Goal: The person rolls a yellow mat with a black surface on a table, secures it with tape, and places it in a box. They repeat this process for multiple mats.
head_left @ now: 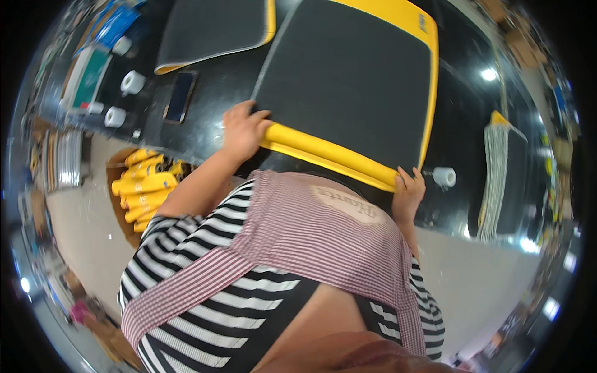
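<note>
Workshop, glossy black worktable [214,112], yellow-edged black sheet [348,71] and white hollow rolls [138,80] on it, open brown cardboard box [116,160] of yellow cylindrical rolls [146,182] beside it, brown cardboard cartons [525,46] beyond its right side

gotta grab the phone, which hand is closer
Left: the left hand is right of the phone; the right hand is farther right, at the right end of the yellow roll.

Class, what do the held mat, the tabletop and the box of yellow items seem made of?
Mat: probably rubber or foam; matt dark face, edge curling smoothly.
Tabletop: perhaps laminate; glossy black, reflecting lamps.
Box: likely cardboard; dull brown, thin walls.
</note>
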### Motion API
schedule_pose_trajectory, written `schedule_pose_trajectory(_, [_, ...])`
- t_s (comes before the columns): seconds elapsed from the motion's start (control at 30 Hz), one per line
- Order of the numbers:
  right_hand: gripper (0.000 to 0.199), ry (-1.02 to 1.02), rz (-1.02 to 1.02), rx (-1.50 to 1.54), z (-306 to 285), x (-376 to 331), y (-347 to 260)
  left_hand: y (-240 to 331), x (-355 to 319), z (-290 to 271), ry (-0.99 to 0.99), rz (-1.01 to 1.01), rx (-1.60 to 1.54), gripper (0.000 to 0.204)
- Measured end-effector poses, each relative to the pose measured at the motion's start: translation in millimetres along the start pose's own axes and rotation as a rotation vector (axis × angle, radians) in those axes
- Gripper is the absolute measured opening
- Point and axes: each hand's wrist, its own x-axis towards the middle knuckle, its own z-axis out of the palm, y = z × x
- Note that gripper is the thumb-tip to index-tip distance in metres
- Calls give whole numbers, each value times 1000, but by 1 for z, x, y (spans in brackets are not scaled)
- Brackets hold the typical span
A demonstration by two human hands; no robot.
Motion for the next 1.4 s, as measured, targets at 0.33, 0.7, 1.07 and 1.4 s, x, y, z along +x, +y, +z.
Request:
schedule_pose_trajectory(0.33, [48,80,288,227,7,-2,5,19,3,-25,-117,-303,-250,56])
schedule_pose_trajectory(0.7, [44,46,132,52,11,-13,0,28,-14,12,19,204,-223,25])
schedule_pose_trajectory(1.07, [49,135,-280,129,42,91,-10,89,131,28,-371,305,172,71])
schedule_pose_trajectory(1.4, [60,-207,-184,-219,56,211,-65,105,168,68,-14,546,-38,44])
